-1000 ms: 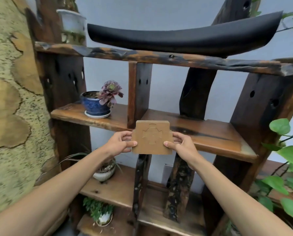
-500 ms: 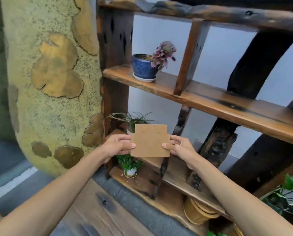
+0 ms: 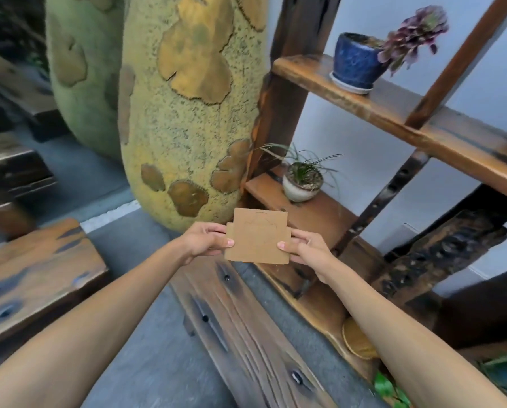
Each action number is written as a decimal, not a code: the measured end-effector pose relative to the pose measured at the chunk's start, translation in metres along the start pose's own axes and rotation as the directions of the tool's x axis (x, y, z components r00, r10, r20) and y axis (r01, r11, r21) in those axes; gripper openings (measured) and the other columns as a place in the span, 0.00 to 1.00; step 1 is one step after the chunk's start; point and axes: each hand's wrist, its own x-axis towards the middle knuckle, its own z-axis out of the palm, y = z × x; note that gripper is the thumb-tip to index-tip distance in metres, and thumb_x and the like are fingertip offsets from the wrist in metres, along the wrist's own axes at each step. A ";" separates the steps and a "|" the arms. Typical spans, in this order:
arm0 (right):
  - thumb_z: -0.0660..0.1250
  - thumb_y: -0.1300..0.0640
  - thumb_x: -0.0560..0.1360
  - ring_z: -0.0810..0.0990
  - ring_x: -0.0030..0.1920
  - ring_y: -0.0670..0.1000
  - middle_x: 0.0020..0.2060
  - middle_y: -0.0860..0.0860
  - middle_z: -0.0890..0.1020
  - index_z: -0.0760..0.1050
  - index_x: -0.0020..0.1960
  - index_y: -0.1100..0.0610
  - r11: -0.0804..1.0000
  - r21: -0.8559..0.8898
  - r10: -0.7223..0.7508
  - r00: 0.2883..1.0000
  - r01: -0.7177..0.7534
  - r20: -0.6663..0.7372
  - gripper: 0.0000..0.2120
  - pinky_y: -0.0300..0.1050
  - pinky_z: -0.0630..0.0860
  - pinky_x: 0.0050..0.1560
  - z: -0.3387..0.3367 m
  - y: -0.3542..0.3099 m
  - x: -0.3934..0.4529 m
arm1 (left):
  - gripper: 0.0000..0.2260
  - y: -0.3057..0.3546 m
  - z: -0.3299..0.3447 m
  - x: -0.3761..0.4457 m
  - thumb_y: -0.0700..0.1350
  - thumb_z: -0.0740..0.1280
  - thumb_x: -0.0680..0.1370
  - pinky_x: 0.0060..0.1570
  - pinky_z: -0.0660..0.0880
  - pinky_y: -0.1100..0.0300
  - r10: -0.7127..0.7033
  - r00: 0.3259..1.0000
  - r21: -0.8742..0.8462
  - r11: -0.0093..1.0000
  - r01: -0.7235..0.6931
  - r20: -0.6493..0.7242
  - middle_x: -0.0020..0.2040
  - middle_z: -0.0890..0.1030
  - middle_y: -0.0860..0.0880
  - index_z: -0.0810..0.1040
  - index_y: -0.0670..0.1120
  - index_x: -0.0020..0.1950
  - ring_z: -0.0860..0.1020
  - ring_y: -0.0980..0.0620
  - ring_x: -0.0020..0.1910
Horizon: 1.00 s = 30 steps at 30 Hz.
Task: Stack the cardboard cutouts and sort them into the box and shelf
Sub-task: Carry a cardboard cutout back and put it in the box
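Observation:
I hold a brown cardboard cutout [image 3: 258, 237] flat in front of me, a notched rectangle with a faint die-cut outline on its face. My left hand [image 3: 203, 241] pinches its left edge and my right hand [image 3: 306, 250] pinches its right edge, thumbs on top. Whether it is one sheet or a stack I cannot tell. The dark wooden shelf [image 3: 399, 113] stands to the right and behind the cutout. No box is in view.
A blue pot with a purple succulent [image 3: 356, 61] sits on the upper shelf board, and a white pot with grass [image 3: 302, 181] on a lower one. A large yellow-green mottled column [image 3: 187, 113] stands left of the shelf. Wooden benches [image 3: 34, 278] lie on the grey floor.
My view has swung down and to the left, from the upper shelf boards to the lower boards, the floor and the benches. Both hands have kept hold of the cutout.

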 end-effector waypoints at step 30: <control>0.75 0.61 0.73 0.86 0.52 0.47 0.51 0.48 0.88 0.84 0.53 0.51 0.892 -0.433 0.201 0.743 0.130 0.638 0.10 0.43 0.82 0.55 0.336 -0.011 0.027 | 0.19 -0.216 -0.146 -0.225 0.39 0.75 0.75 0.62 0.78 0.53 -0.362 0.733 -0.539 0.842 -0.009 -0.576 0.58 0.85 0.41 0.80 0.42 0.66 0.84 0.46 0.57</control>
